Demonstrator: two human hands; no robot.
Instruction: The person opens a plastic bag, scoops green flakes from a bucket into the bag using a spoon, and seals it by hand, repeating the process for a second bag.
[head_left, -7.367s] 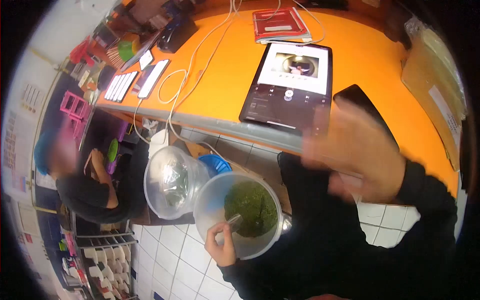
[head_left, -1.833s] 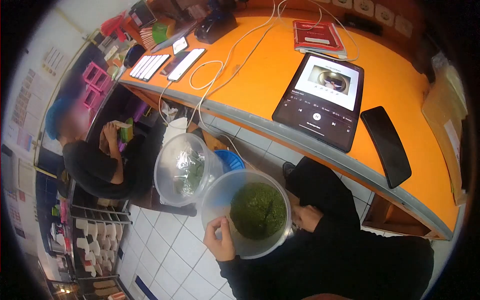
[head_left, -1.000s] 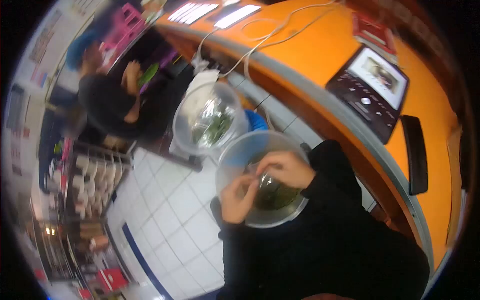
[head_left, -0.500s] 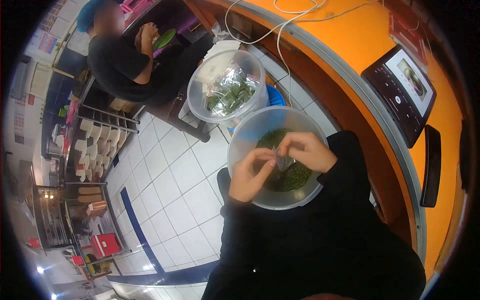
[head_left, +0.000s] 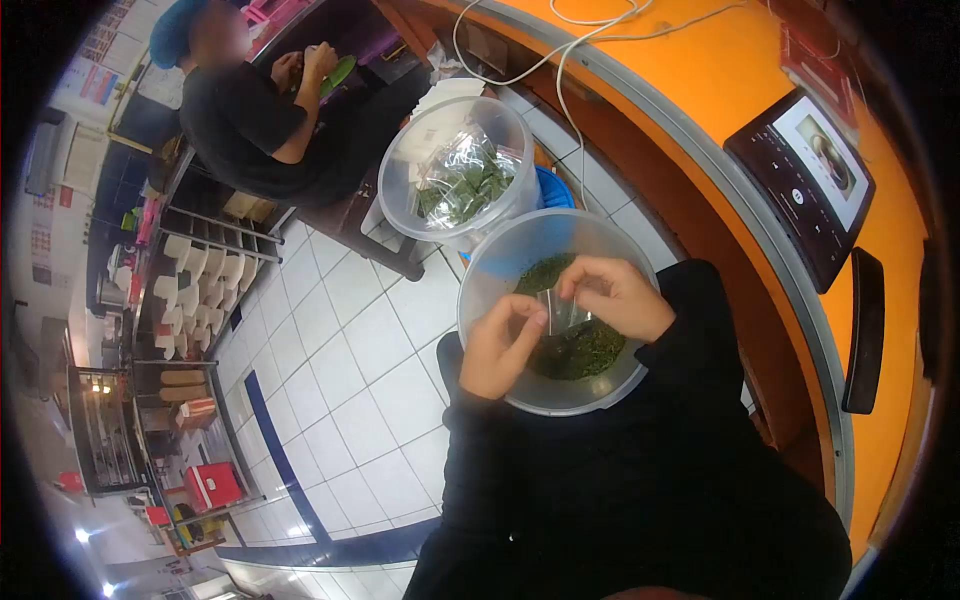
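Observation:
Between my two hands is a small clear plastic bag [head_left: 566, 312], over a translucent round tub [head_left: 482, 285] on my lap. My left hand [head_left: 500, 345] pinches the bag's left edge between thumb and fingers. Thumb and fingers of my right hand [head_left: 622, 300] grip its upper right side. Chopped green herbs [head_left: 595, 352] lie at the bottom of the tub, partly hidden by my hands and the bag. Beyond it, a second translucent tub [head_left: 392, 190] holds several clear bags with green leaves [head_left: 468, 190].
A co-worker [head_left: 245, 120] in dark clothes and a blue cap sits at the upper left. An orange counter [head_left: 690, 75] curves along the right, bearing a tablet [head_left: 800, 185], a black strip-like object [head_left: 864, 330] and white cables. Shelves [head_left: 195, 350] line the left.
The small bag is spread wider between my hands, which have moved slightly apart. The co-worker's hands have shifted a little to the right. The view has moved slightly.

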